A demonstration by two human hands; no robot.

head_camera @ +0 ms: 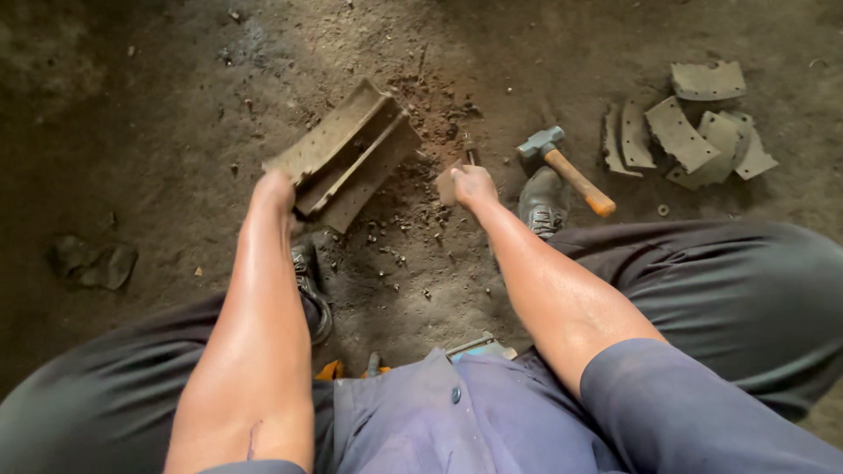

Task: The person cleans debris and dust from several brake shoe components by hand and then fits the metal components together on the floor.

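Rust is coating the heavy, stiff curved metal brake shoe (pixel 347 151) tilting on the dirt floor (pixel 158 114), left hand (pixel 275 190) clutching its near end, right hand (pixel 472 184) pinching a small flat lining piece (pixel 448 186).

Single head-worn view, facing steeply down, close over lap and dirt floor (pixel 158 105)

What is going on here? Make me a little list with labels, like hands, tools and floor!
left hand: grips the near end of a curved metal brake shoe
right hand: holds a small flat piece near the ground
tool: hammer with wooden handle, lying untouched by the shoe
pile: grey curved lining pieces, upper right
floor: dirt floor with scattered bits
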